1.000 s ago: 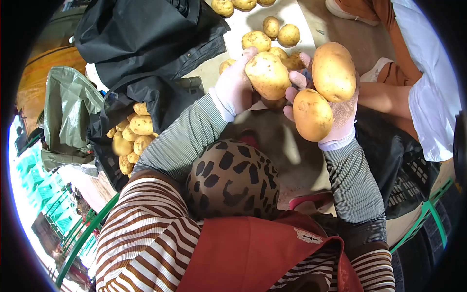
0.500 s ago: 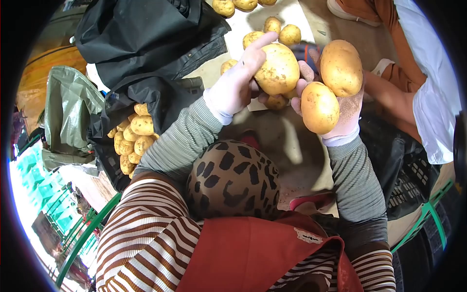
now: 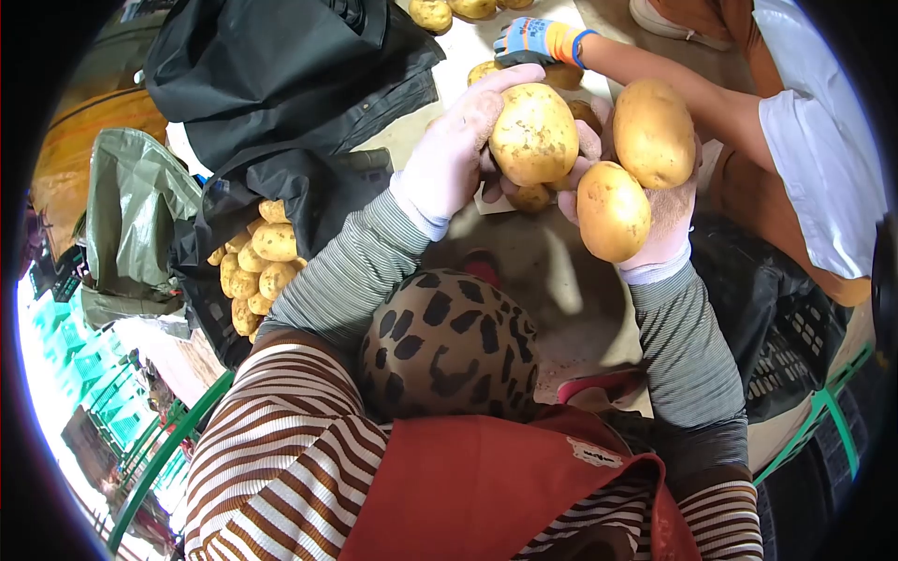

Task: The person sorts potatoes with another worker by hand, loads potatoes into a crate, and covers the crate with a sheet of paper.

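A large potato [image 3: 534, 134] rests in my left hand [image 3: 453, 148], which wears a pale glove and has its fingers wrapped round the potato's left side and back. My right hand [image 3: 669, 224], in a soiled pale glove, holds two potatoes together: an upper one [image 3: 654, 134] and a lower one [image 3: 613, 212]. The fingertips of my right hand come close to the left potato. Behind and below my hands, a further potato [image 3: 529, 197] shows in part; other potatoes there are mostly hidden.
A co-worker's gloved hand [image 3: 541, 42] reaches over potatoes on the white sheet [image 3: 402, 131]. Black bags [image 3: 281, 75] lie at the upper left, beside a bag of several potatoes [image 3: 273, 241]. A black crate [image 3: 795, 346] stands at the right.
The co-worker's arm has swung in from the right over the white sheet. My hands have shifted slightly right, and the potato in my left hand has turned. My grips remain closed.
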Tool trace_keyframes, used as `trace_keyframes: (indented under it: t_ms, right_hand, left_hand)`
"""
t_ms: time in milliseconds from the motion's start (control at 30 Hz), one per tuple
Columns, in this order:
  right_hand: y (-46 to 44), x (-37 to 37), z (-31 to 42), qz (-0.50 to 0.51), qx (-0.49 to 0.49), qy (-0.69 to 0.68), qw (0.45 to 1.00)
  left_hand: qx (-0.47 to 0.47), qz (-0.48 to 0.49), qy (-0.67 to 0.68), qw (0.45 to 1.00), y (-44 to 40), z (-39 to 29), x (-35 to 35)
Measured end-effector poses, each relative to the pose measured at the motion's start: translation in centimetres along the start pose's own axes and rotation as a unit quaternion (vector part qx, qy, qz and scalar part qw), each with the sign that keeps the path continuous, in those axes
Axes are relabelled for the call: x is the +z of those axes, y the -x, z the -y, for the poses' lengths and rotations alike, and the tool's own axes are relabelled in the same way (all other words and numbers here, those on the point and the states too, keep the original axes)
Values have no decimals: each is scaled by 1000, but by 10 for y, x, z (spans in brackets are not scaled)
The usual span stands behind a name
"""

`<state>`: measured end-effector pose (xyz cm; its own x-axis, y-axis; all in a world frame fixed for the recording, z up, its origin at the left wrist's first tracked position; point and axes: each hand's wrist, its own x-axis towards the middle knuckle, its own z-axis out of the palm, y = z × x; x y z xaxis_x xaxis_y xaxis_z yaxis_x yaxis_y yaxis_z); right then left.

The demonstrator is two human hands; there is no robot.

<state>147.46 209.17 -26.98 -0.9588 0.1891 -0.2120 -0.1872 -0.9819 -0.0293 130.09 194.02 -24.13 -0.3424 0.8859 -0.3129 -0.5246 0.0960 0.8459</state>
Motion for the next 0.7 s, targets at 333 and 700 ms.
trace_keyframes:
  t_ms: [333, 700]
  right_hand:
    - [-4, -3, 12, 55, 77, -6, 996]
    - [-5, 20, -7, -45, 51, 46, 997]
  left_hand:
    - [71, -60, -76, 993, -10, 21, -2]
    - [178, -109, -294, 933, -5, 12, -1]
